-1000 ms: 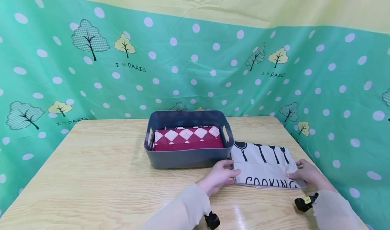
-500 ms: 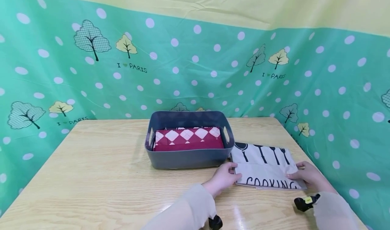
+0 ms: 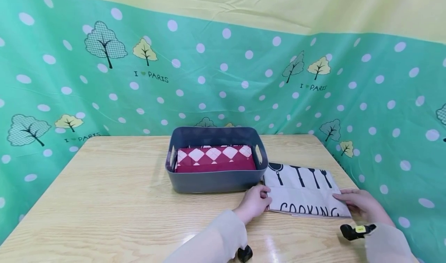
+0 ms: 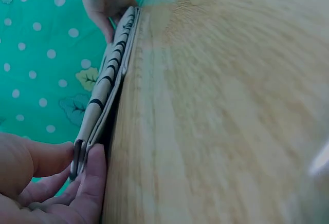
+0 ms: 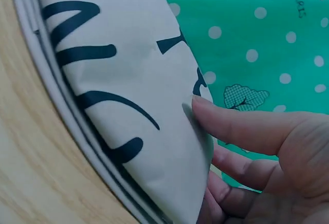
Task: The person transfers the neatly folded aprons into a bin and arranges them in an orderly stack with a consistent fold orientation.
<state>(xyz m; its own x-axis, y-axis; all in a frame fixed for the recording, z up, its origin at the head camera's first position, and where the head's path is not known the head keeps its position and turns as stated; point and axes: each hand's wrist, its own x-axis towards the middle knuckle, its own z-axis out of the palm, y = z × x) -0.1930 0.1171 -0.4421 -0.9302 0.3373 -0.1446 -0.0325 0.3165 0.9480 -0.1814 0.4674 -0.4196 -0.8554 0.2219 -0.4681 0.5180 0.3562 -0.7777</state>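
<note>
A folded white cloth (image 3: 301,193) with black kitchen utensils and the word COOKING lies on the table, right of the grey basket. My left hand (image 3: 253,204) pinches its left edge. In the left wrist view, the left thumb (image 4: 51,157) is on top of the folded layers and the fingers are underneath. At the right edge, my right hand (image 3: 364,205) holds the cloth, thumb on the printed face. The right wrist view shows the right fingers (image 5: 241,170) behind that edge, their tips hidden by the cloth (image 5: 118,80).
The dark grey basket (image 3: 216,182) has handle holes in its ends and touches or nearly touches the cloth's far left corner. Inside lies a folded red cloth (image 3: 216,165) with white diamonds. A green dotted curtain (image 3: 223,77) hangs behind and right of the wooden table (image 3: 115,201).
My right hand has shifted slightly to the right along the cloth's edge, uncovering more of the printed lettering. The left hand moved a little inward, then slightly back. The basket stays put.
</note>
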